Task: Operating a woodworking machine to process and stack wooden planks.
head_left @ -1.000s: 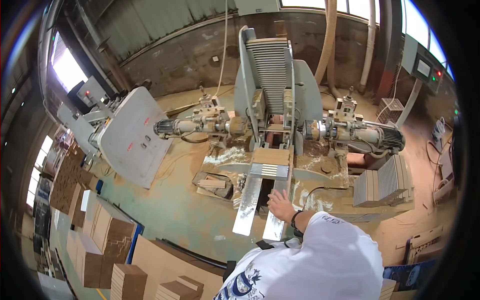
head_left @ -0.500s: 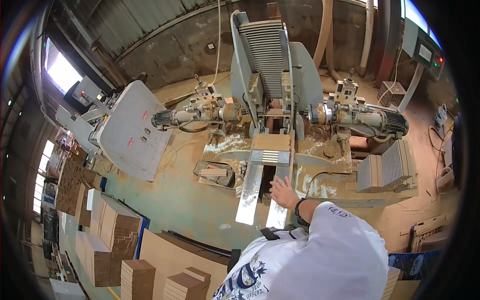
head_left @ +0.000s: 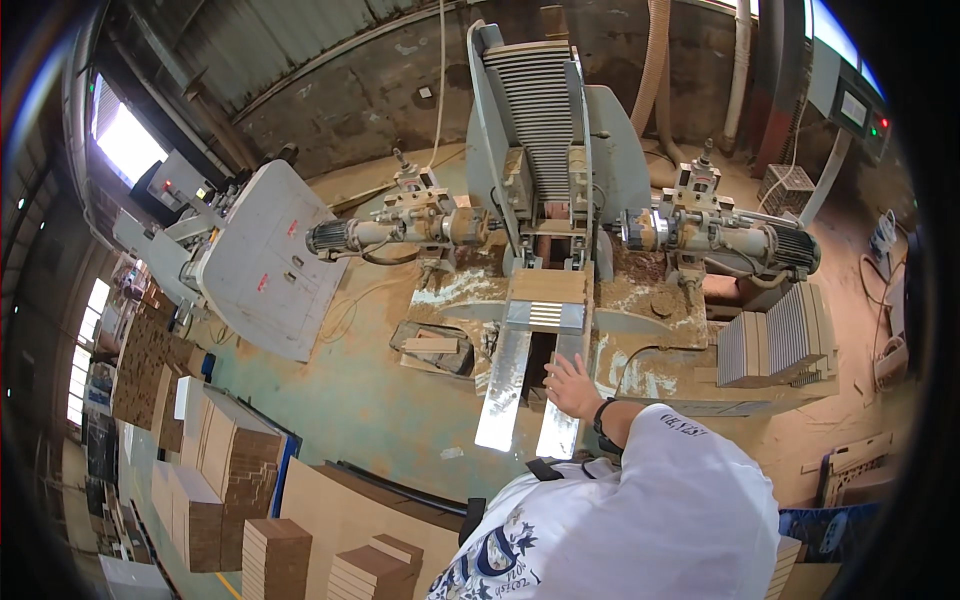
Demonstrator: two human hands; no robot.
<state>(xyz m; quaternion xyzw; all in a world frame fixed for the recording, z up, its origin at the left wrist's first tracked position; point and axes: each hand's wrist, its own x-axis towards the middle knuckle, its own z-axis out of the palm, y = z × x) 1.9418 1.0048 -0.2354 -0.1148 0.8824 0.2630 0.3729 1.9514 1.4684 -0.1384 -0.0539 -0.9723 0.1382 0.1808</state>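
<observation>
Sawdust-strewn workshop floor, woodworking machine (head_left: 545, 150) ahead. Right hand (head_left: 572, 385) now further up right metal rail (head_left: 563, 385) than a second ago, fingers spread, released, holding nothing. Left hand unseen. Wooden block (head_left: 548, 286) sits at rail head.

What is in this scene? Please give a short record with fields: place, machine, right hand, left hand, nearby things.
place: woodworking shop with a sawdust-covered floor
machine: grey woodworking machine with a slanted feed stack of boards, and two metal rails coming out toward the person
right hand: right hand open, fingers spread, resting on or just above the right rail; dark wristband on the wrist
left hand: not visible
nearby things: stack of grooved boards to the right; stacks of wooden pieces at lower left; white control cabinet to the left
</observation>
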